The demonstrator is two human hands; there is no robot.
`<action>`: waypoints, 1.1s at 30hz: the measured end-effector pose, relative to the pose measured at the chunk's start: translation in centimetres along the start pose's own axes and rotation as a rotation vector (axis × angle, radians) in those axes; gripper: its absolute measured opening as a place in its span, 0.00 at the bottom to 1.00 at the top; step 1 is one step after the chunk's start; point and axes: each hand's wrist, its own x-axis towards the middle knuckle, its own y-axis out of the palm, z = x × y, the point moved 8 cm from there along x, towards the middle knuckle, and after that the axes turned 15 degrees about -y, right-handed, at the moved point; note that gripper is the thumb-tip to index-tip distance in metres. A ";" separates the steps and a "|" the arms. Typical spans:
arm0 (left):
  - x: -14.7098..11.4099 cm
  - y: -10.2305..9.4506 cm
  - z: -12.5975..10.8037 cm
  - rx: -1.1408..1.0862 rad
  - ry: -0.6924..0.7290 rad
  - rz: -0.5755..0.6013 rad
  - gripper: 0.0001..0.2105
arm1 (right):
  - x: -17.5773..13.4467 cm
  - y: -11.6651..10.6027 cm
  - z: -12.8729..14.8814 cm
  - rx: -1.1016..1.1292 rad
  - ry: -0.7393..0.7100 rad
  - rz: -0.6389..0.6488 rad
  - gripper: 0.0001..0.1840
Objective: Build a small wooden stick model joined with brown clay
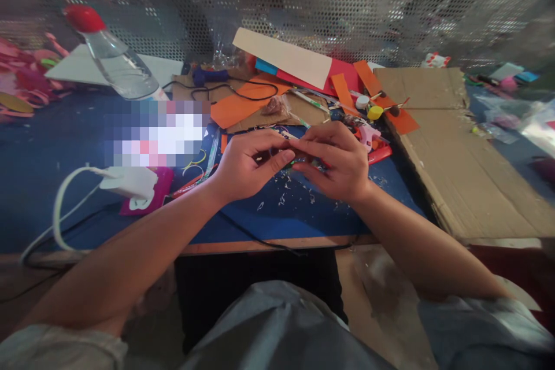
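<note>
Head view, left hand [249,165] and right hand [340,162] pinch narrowly around small item [299,159], mostly hidden, over surface [316,222] in from near edge, flat cardboard [472,179] right, reaching near edge, orange sheet [238,107] and red-capped bottle [124,69] toward far edge.

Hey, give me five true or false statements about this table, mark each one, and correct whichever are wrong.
1. The left hand and right hand are close together. True.
2. The bottle has a blue cap. False: the cap is red.
3. Orange paper lies beyond the hands. True.
4. The left hand grips the white charger. False: the charger is farther left, apart from both hands.
5. The large cardboard is on the right. True.
</note>
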 end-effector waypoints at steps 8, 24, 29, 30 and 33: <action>0.0 0.5 0.1 -0.036 -0.009 0.047 0.15 | 0.1 0.0 0.1 0.021 0.005 -0.032 0.27; 0.0 0.5 0.8 -0.071 -0.057 0.044 0.14 | 0.3 0.0 0.1 0.014 0.003 -0.012 0.23; 0.2 0.7 0.7 -0.126 -0.057 0.082 0.15 | 0.3 -0.3 0.1 -0.006 -0.004 -0.035 0.18; 0.2 0.7 0.8 -0.117 -0.064 0.080 0.16 | 0.4 -0.3 0.1 -0.009 -0.006 -0.030 0.18; 0.1 0.7 0.8 -0.096 -0.074 0.077 0.16 | 0.5 -0.3 0.2 -0.013 0.018 0.002 0.18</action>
